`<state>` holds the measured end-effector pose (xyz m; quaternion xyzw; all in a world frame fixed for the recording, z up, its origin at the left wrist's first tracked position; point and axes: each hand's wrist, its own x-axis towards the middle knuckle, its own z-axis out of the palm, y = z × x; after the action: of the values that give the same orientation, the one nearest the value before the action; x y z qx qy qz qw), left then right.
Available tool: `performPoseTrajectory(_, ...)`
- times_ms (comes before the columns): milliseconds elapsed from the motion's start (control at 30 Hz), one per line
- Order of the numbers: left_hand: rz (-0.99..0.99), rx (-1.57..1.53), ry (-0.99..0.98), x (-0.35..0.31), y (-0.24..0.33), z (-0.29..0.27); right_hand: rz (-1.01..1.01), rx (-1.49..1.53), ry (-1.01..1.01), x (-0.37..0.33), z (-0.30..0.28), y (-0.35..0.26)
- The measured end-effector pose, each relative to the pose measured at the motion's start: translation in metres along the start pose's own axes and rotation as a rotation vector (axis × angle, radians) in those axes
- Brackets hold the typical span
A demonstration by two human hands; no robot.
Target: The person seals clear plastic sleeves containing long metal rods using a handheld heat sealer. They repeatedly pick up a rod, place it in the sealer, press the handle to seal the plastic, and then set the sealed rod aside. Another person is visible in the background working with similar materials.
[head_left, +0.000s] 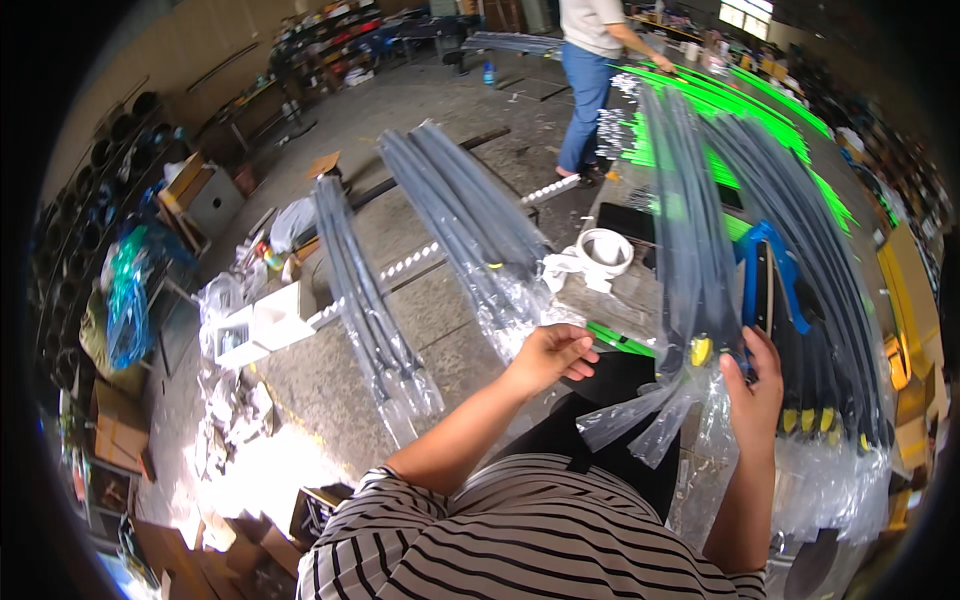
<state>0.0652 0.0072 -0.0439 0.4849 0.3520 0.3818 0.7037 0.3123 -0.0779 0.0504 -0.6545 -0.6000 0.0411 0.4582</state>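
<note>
My left hand (550, 357) is held in the air, fingers loosely curled and a little apart, with nothing visible in them. Right of it, my right hand (757, 385) has its thumb and fingers spread beside the near end of a bundle of long dark strips in clear plastic sleeves (690, 230). Whether it touches the plastic I cannot tell. A yellow tag (700, 350) shows near that end, and loose clear film (640, 415) hangs off it over my lap. A blue-framed tool (765, 270) lies just beyond my right hand, against another wrapped bundle (810, 240).
A white tape roll on a holder (605, 255) sits on the work surface. Bright green strips (720, 110) lie farther back, where another person (590, 80) reaches over them. To the left, wrapped bundles (460, 210) rest across a perforated white rail (410, 262), near white boxes (283, 315).
</note>
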Motion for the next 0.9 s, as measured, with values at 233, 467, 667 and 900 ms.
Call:
performPoseTrajectory(233, -0.070, 0.047, 0.184, -0.028, -0.030, -0.040, -0.141, 0.231, 0.047, -0.025, -0.030, -0.029)
performPoseTrajectory(467, -0.178, 0.192, 0.286, -0.048, -0.055, -0.066, -0.630, 1.468, -0.265, -0.025, -0.086, -0.096)
performPoseTrajectory(667, -0.232, 0.120, 0.296, -0.061, -0.060, -0.066, -0.867, 1.633, -0.572, -0.009, -0.109, -0.127)
performPoseTrajectory(900, -0.249, 0.113, 0.267, -0.067, -0.060, -0.059, -0.947, 1.638, -0.651, -0.016, -0.115, -0.125)
